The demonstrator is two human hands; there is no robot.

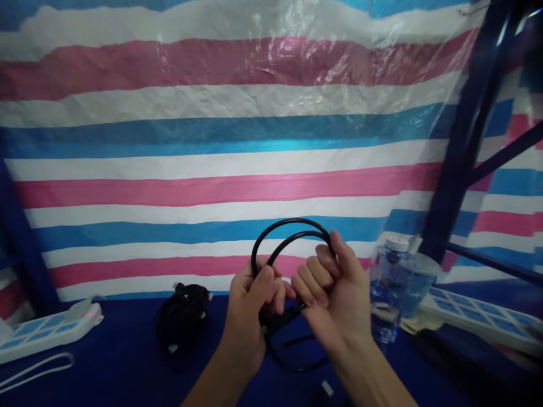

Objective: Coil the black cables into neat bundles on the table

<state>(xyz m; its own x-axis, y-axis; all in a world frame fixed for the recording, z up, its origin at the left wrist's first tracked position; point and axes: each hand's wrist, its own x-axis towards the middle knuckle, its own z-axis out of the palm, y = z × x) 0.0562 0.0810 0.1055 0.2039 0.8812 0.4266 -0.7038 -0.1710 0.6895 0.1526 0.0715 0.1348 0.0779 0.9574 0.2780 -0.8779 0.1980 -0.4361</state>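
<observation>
A black cable [297,221] forms loops between my two hands, above the blue table. My left hand [252,305] is closed round the left side of the loops, with its thumb on top. My right hand [335,288] grips the right side of the loops, its fingers curled in and its thumb pointing up. A thicker dark part of the cable [282,320] shows between the hands, near the left fingers. More of the cable hangs in a curve below them. Close to the bottom edge lies a small pale connector [327,388].
A black cable bundle [182,314] lies left of my hands. Power strips stand at the left [51,330] and right [483,316]. A clear bottle [388,288] and a plastic cup [418,285] stand right. Behind hangs a striped sheet [212,189] between blue posts.
</observation>
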